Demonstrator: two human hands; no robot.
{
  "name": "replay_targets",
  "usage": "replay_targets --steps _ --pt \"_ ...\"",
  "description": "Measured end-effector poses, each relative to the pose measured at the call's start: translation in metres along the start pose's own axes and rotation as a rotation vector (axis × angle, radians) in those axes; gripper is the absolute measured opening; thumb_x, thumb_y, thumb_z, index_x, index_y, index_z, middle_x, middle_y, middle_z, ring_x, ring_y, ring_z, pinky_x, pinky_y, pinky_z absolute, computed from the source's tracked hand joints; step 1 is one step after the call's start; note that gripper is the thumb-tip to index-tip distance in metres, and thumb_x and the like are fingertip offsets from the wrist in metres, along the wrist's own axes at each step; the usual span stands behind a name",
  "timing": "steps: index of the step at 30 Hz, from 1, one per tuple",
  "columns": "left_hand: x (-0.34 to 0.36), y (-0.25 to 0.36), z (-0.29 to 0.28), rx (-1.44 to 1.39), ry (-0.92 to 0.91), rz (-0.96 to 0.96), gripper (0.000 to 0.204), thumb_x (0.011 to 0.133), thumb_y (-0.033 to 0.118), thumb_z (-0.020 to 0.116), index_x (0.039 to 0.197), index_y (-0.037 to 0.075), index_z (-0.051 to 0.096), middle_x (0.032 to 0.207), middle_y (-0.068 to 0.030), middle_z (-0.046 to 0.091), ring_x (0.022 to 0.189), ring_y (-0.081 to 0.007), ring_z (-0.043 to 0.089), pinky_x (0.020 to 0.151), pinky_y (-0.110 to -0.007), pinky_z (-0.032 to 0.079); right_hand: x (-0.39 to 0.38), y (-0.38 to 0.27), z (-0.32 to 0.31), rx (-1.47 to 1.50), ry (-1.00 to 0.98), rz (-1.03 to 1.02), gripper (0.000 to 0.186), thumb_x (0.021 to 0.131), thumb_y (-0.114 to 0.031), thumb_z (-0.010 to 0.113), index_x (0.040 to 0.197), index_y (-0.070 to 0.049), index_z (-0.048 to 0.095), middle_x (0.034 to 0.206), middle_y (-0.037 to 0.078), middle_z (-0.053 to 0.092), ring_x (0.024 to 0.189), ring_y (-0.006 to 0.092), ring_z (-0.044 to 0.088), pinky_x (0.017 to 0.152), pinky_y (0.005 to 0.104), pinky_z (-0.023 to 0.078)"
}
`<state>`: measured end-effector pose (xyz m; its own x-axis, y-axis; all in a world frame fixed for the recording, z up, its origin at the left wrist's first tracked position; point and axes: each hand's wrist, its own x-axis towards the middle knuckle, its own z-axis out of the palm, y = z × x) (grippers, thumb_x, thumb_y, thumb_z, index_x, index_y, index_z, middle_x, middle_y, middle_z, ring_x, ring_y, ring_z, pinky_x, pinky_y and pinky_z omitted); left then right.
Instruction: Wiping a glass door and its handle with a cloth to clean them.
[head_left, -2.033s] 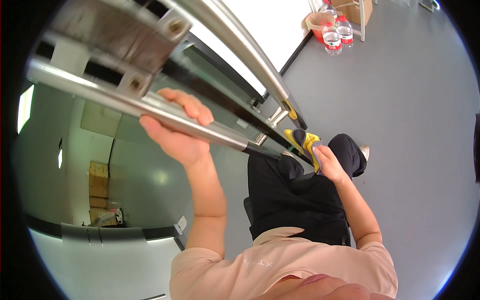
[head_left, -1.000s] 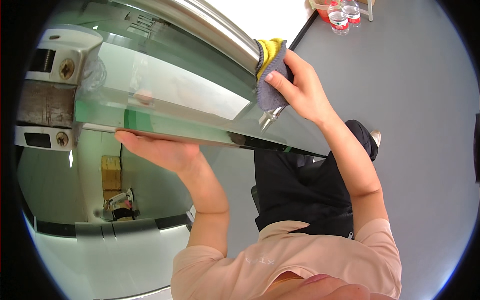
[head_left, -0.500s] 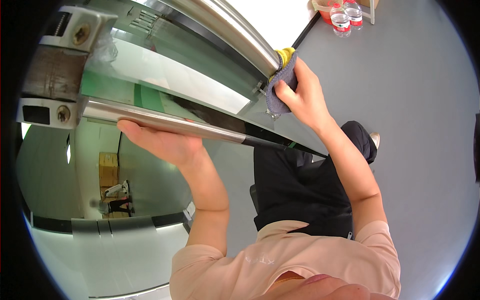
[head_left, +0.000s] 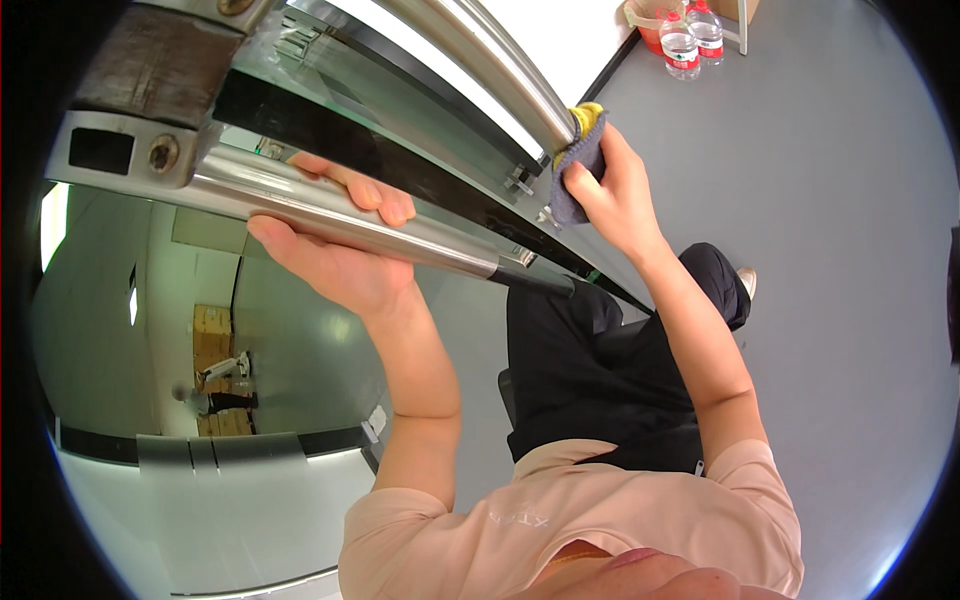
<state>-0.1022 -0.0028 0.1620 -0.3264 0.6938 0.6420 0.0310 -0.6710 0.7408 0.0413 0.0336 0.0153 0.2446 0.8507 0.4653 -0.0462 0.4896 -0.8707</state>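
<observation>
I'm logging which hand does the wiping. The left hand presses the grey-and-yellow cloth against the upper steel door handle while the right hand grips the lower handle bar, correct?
Not quite: the hands are swapped. In the head view the right hand presses the grey-and-yellow cloth against the upper steel door handle, while the left hand grips the lower handle bar.

the door's pull bars are smooth brushed metal with a soft sheen. the cleaning cloth is soft fabric, grey and yellow. the grey floor looks smooth and matt.
</observation>
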Motion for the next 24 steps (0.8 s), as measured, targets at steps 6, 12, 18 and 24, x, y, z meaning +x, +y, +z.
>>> replay_targets --steps 6,12,18,24 --pt "0.002 0.001 0.002 -0.022 -0.042 0.013 0.069 0.080 0.072 0.035 0.091 0.004 0.048 0.057 -0.0067 0.051 0.041 -0.0165 0.048 0.038 -0.029 0.041 0.004 -0.006 0.000 0.003 0.012 -0.055 0.032 0.071 -0.017 0.057 0.096 0.002 0.050 0.082 0.016 0.054 0.076 0.0310 0.054 0.070 0.0369 0.044" --pt "0.005 -0.007 0.000 -0.057 -0.051 -0.001 0.067 0.082 0.070 0.036 0.090 0.005 0.049 0.059 -0.0069 0.052 0.044 -0.0158 0.050 0.038 -0.028 0.042 -0.004 0.023 0.003 -0.037 0.038 -0.015 0.033 0.070 -0.017 0.058 0.097 0.002 0.050 0.084 0.017 0.055 0.079 0.0325 0.054 0.072 0.0379 0.044" --pt "0.017 -0.016 -0.003 -0.007 -0.054 0.045 0.068 0.081 0.071 0.036 0.089 0.004 0.048 0.058 -0.0069 0.052 0.042 -0.0161 0.049 0.038 -0.028 0.041 0.023 0.003 0.017 -0.091 0.018 -0.040 0.033 0.070 -0.019 0.058 0.093 0.002 0.049 0.083 0.017 0.053 0.081 0.0336 0.052 0.073 0.0395 0.043" --pt "0.029 -0.036 -0.010 -0.039 -0.047 0.006 0.069 0.081 0.070 0.036 0.089 0.003 0.048 0.058 -0.0069 0.051 0.042 -0.0164 0.049 0.038 -0.029 0.042 0.026 0.025 0.031 -0.097 0.021 -0.049 0.035 0.069 -0.019 0.059 0.095 0.001 0.048 0.084 0.017 0.053 0.082 0.0355 0.050 0.074 0.0412 0.042"
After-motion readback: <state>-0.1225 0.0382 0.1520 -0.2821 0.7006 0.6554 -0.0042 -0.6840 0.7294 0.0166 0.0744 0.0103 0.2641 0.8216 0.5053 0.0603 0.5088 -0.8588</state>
